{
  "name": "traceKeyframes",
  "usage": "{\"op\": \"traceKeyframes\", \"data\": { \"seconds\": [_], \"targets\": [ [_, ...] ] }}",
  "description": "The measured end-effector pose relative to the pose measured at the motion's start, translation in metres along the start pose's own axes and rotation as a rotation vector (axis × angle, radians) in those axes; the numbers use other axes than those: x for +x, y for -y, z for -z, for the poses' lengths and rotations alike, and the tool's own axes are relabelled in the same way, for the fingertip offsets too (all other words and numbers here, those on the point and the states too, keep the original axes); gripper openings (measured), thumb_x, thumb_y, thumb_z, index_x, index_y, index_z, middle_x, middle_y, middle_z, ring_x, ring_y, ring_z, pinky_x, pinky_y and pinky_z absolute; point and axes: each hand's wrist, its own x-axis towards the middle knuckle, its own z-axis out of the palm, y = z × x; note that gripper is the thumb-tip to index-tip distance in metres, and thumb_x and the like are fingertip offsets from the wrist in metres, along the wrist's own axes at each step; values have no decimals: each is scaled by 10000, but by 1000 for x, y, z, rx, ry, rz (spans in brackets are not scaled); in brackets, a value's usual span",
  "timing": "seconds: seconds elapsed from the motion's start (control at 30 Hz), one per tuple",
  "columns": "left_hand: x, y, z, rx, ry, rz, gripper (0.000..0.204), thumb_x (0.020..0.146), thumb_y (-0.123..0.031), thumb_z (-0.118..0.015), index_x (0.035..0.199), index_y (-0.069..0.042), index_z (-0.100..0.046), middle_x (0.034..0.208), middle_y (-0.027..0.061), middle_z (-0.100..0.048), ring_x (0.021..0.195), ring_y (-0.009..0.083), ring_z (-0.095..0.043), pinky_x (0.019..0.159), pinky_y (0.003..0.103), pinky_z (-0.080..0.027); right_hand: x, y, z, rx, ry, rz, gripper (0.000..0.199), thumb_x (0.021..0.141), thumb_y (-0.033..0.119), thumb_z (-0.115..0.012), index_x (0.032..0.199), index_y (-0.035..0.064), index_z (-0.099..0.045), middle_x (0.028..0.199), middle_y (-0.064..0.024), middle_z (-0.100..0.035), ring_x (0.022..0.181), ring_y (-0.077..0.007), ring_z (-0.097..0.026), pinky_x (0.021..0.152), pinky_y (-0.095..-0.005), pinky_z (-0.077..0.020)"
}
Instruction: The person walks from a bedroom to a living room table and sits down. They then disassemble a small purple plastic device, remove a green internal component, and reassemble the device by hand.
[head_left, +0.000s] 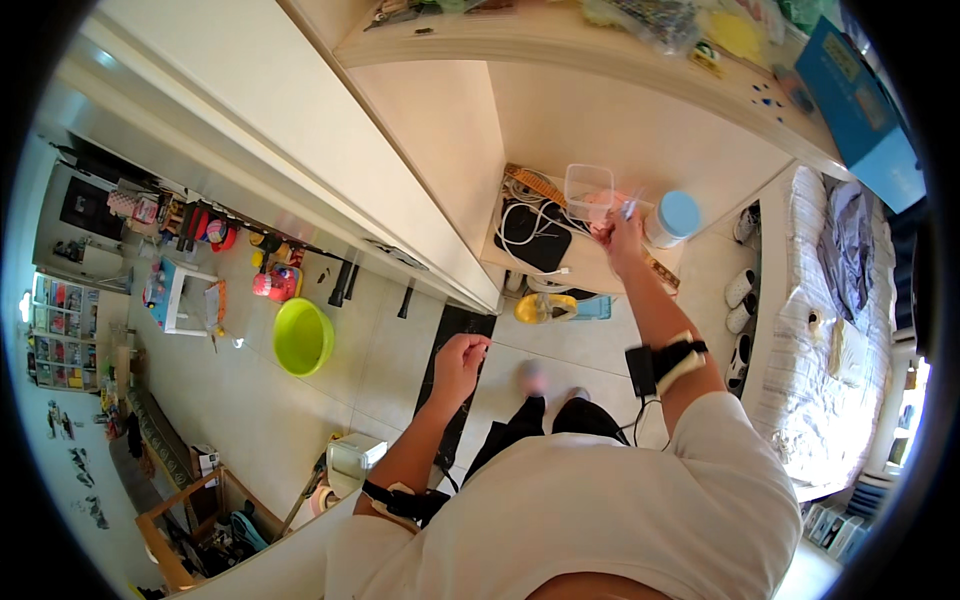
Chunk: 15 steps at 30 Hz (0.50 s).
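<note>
My right hand [624, 242] reaches over the low cabinet shelf [640, 262], its fingers closed round a small whitish-blue thing [628, 209], too small to name. Right by it stand a clear plastic container [588, 182] and a white jar with a light-blue lid [679, 213]. A pinkish thing [598, 207] shows beside my fingers, partly covered. To the left on the shelf, a white cable [517, 222] lies coiled across a flat black item [541, 238]. My left hand [460, 366] hangs above the floor near the cabinet, its fingers curled together; whatever they may hold is hidden.
Overhead juts an upper shelf [580, 50] with bags and a blue box [850, 100]. Below the low shelf sits a yellow object [545, 308]. A bed [820, 400] stands right, a tall white door [300, 120] left, and a green basin [303, 337] on the floor beyond.
</note>
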Motion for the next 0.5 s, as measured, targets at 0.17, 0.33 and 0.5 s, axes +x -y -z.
{"op": "traceKeyframes", "data": {
  "seconds": [0.17, 0.33, 0.5],
  "targets": [
    [16, -50, -27, -306, 74, 59, 131, 861, -63, -542, 934, 20, -612, 786, 52, -620, 648, 94, -571, 626, 218, -483, -151, 39, 0, 242, 566, -350, 298, 905, 132, -415, 1175, 12, -455, 799, -32, -528, 668, -114, -508, 673, -274, -476],
    [8, -118, -57, -731, 181, 121, 167, 862, -71, -558, 1000, 18, -589, 848, 68, -617, 725, 123, -587, 673, 233, -492, -244, 84, 11, 243, 780, -465, 425, 899, 129, -418, 1300, 4, -357, 901, -7, -514, 694, -106, -457, 685, -257, -434],
    [-21, -151, -70, -918, 250, 97, 162, 852, -31, -554, 1007, -1, -590, 904, 84, -625, 762, 136, -597, 698, 237, -498, -273, 105, 27, 317, 878, -510, 471, 864, 103, -392, 1315, -17, -321, 936, -5, -503, 685, -104, -415, 666, -252, -404]
  ]
}}
